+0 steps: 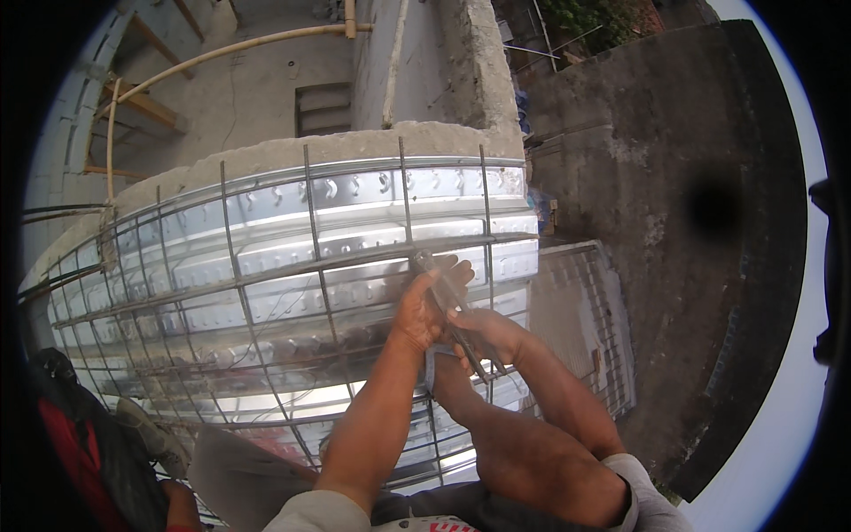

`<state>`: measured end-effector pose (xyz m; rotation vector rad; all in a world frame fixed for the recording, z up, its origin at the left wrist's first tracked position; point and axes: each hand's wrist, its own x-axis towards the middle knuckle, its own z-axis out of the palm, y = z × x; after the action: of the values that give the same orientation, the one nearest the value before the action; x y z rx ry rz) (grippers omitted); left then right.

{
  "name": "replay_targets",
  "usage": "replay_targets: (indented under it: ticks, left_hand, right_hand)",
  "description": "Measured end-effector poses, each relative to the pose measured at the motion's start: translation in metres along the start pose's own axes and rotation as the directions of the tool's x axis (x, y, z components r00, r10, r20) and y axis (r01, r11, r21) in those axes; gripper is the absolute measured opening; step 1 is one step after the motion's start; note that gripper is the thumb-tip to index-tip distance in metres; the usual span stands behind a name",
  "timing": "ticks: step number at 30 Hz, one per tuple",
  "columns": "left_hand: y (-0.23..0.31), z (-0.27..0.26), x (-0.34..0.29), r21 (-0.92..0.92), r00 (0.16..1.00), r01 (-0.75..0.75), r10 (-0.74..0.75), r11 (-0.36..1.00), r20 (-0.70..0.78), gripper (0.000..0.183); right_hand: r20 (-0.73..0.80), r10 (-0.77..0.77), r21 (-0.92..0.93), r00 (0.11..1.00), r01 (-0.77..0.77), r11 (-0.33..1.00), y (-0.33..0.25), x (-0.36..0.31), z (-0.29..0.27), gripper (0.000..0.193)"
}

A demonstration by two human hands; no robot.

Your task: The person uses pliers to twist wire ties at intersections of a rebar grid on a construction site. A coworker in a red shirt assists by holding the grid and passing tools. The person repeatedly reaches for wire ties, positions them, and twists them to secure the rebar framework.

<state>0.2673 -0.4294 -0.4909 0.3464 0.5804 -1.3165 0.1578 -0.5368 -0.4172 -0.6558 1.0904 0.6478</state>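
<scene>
A pair of long-handled metal pincers [454,321] lies between my hands, its jaws toward the steel bars and its two handles slanting down to the right. My left hand [424,306] is closed around the jaw end, with some fingertips showing beyond it. Lower down, my right hand [490,332] grips the handles, whose ends stick out below. Both hands are slightly blurred. Just beneath them runs a grid of steel reinforcing bars [363,254] over shiny corrugated metal decking [266,253]. Whether the jaws touch a bar, I cannot tell.
My bent leg [541,452] is below my right arm. At the lower left, another person's shoe [155,436] rests by the grid. A rough concrete edge [425,135] bounds the decking at the back. Past its right edge, a mesh panel [576,310] lies lower down.
</scene>
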Motion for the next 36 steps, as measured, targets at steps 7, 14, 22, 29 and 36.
replay_targets:
  ticks: [7, 14, 22, 29, 36]
  left_hand:
    - [-0.021, 0.01, 0.021, -0.031, 0.985, -0.056, 0.05, 0.998, -0.165, 0.022]
    - [-0.041, 0.037, 0.039, 0.086, 0.851, -0.2, 0.217, 0.976, -0.479, 0.012]
    - [-0.041, 0.027, 0.017, 0.131, 0.912, -0.075, 0.121, 0.989, -0.391, 0.037]
    - [-0.047, 0.018, 0.023, -0.246, 0.998, 0.063, -0.06, 0.967, 0.02, 0.028]
    - [-0.041, 0.025, 0.021, -0.185, 0.977, 0.057, -0.092, 0.981, -0.191, 0.036]
  right_hand:
    - [-0.322, -0.401, -0.659, 0.858, 0.101, 0.746, 0.023, -0.041, 0.022, 0.054]
    - [-0.346, -0.706, -0.934, 0.618, -0.158, 0.32, 0.037, -0.046, 0.026, 0.037]
    - [-0.307, -0.359, -0.675, 0.881, 0.064, 0.735, 0.011, -0.055, -0.008, 0.028]
    - [0.034, -0.01, -0.048, 0.999, 0.012, 0.999, 0.007, -0.046, -0.046, 0.039]
    - [-0.416, -0.372, 0.045, 0.83, 0.427, 0.903, 0.058, -0.055, -0.005, 0.045]
